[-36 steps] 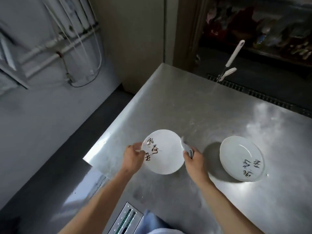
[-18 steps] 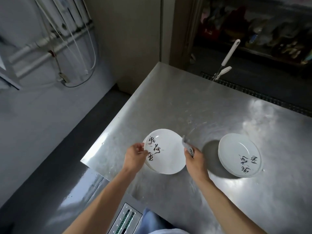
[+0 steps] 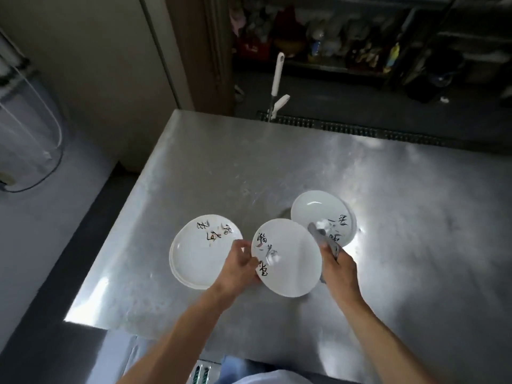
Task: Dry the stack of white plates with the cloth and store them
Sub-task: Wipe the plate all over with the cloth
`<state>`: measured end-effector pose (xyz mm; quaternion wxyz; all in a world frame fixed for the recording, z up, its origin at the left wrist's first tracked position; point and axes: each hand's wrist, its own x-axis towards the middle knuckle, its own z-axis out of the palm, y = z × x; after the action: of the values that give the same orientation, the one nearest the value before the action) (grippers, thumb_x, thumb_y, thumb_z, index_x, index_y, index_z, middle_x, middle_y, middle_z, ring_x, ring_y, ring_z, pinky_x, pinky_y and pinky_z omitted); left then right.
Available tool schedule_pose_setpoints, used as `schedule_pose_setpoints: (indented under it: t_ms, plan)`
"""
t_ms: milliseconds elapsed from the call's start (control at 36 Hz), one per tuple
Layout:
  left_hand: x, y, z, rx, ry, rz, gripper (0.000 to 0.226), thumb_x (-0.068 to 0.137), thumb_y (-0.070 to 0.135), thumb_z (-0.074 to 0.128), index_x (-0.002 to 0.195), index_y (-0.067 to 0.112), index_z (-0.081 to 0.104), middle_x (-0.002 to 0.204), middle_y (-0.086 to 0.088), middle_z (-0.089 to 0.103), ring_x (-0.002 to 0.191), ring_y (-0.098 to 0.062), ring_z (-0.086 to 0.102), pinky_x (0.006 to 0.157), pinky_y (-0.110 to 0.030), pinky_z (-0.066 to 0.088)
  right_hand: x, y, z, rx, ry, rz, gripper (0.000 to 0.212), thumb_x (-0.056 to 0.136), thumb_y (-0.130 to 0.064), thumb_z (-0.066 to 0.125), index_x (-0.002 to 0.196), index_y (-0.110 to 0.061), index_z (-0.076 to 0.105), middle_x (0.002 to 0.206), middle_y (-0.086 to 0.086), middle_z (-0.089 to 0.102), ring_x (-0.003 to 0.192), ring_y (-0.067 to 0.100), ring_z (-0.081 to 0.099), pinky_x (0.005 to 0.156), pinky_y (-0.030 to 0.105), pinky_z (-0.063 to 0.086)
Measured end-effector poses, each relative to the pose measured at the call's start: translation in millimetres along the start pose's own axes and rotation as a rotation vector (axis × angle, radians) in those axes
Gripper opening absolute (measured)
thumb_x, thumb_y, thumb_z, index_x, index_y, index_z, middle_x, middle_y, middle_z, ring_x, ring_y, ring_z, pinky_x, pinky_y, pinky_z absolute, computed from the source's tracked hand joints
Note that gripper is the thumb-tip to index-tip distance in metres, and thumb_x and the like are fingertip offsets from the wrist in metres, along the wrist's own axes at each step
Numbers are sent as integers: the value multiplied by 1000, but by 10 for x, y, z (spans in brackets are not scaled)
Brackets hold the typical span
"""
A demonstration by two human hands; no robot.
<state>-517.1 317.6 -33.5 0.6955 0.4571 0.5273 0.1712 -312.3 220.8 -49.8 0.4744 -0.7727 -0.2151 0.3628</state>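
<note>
White plate (image 3: 291,261), marked with dark brush characters, is held above the stainless steel table (image 3: 194,167), tilted, between both hands. Left hand (image 3: 239,266) grasps its left rim, thumb on the upper face and fingers curled beneath. Right hand (image 3: 339,268) is closed round a grey cloth (image 3: 322,238) and holds it against the plate's right rim; the cloth's end sticks up past the knuckles.

Stack of matching plates (image 3: 201,252) rests on the table just left of the held plate, several rims visible at its lower left edge. Another lettered plate (image 3: 315,210) lies on the table behind the right hand; whether it is one plate or several cannot be determined.

A white-handled tool (image 3: 278,76) stands beyond the table's far edge, beside a floor drain grate (image 3: 360,130). Shelving behind is dark and blurred.
</note>
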Motion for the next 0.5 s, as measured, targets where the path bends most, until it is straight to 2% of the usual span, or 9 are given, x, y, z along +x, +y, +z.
schedule_pose_setpoints:
  t_ms: [56, 83, 167, 222, 278, 333, 417, 472, 500]
  plan:
    - [-4, -68, 166, 23, -36, -22, 20, 99, -3, 49, 113, 9, 43, 109, -12, 70, 82, -16, 75, 65, -36, 62, -98, 94, -158, 1, 26, -17, 33, 91, -63, 48, 116, -54, 66, 108, -12, 70, 99, 10, 61, 92, 44, 55]
    - [-7, -114, 243, 25, -57, -40, 19, 99, -2, 50, 113, 9, 43, 109, -12, 69, 84, -18, 75, 65, -37, 62, -142, 149, -218, -17, 40, -33, 35, 91, -65, 45, 117, -54, 66, 98, -17, 66, 90, 6, 57, 85, 36, 55]
    - [-29, -239, 439, 50, -100, -91, 21, 99, -3, 50, 114, 7, 42, 112, -16, 67, 87, -23, 72, 65, -38, 63, -219, 353, -329, -29, 106, -29, 43, 91, -67, 44, 110, -38, 69, 79, -24, 59, 78, 3, 51, 70, 21, 43]
    - [-48, -309, 540, 66, -126, -118, 25, 94, -2, 55, 115, 6, 42, 109, -17, 66, 86, -24, 69, 66, -40, 62, -268, 496, -335, -86, 96, -21, 44, 97, -64, 42, 112, -33, 69, 85, -18, 67, 71, 1, 54, 67, 22, 43]
    - [-80, -345, 609, 66, -147, -154, 39, 79, 8, 60, 115, 6, 44, 103, -17, 67, 84, -24, 67, 74, -51, 61, -297, 620, -297, -177, 57, 5, 46, 97, -66, 37, 109, -34, 67, 88, -13, 71, 71, -2, 60, 64, 20, 45]
    - [-84, -408, 653, 45, -149, -188, 51, 67, 14, 55, 117, 8, 48, 111, -22, 66, 89, -26, 68, 81, -61, 58, -318, 683, -215, -257, 9, -4, 48, 98, -66, 35, 109, -31, 65, 92, -6, 70, 78, 1, 63, 64, 21, 47]
    - [-66, -526, 663, 55, -180, -209, 44, 67, 13, 54, 108, 26, 65, 106, -12, 74, 88, -20, 71, 80, -56, 61, -312, 784, -39, -422, -8, -259, 49, 103, -53, 36, 112, -19, 70, 98, 8, 71, 89, 17, 66, 78, 31, 48]
    - [-50, -587, 657, 65, -213, -190, 44, 69, 11, 57, 99, 38, 75, 95, -2, 78, 85, -17, 73, 79, -53, 62, -312, 915, 111, -618, -139, -342, 44, 104, -39, 42, 141, -20, 57, 133, 6, 63, 124, 18, 55, 106, 40, 41]
    - [-40, -611, 650, 60, -193, -184, 45, 69, 10, 58, 101, 37, 76, 97, -3, 78, 87, -19, 73, 81, -54, 62, -333, 995, 172, -683, -248, -321, 49, 105, -35, 42, 152, -22, 43, 152, 5, 48, 142, 18, 38, 119, 42, 27]
